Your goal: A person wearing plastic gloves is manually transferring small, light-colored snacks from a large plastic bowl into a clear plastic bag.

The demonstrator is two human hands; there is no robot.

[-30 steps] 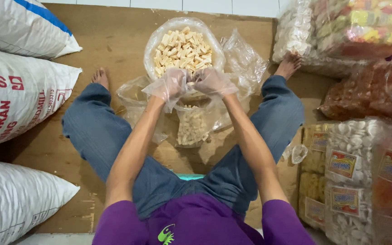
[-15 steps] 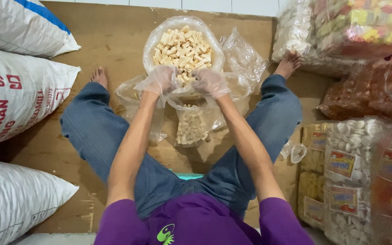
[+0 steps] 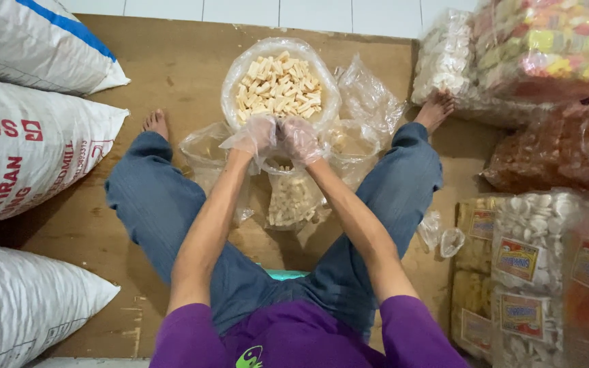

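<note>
Head view: since half second ago, gloved hands drawn together above small clear bag; earlier spread apart holding mouth open.

Left hand (image 3: 257, 136) and right hand (image 3: 300, 140) now touching, both pinched on gathered mouth of small bag (image 3: 293, 197), partly filled with pale stick snacks, hanging between knees over wooden board (image 3: 165, 68).

Suggests filling over, closing in hand.

Big open bag of sticks (image 3: 279, 85) just beyond hands. White sacks (image 3: 28, 150) left; packed snack bags (image 3: 533, 252) right.
</note>
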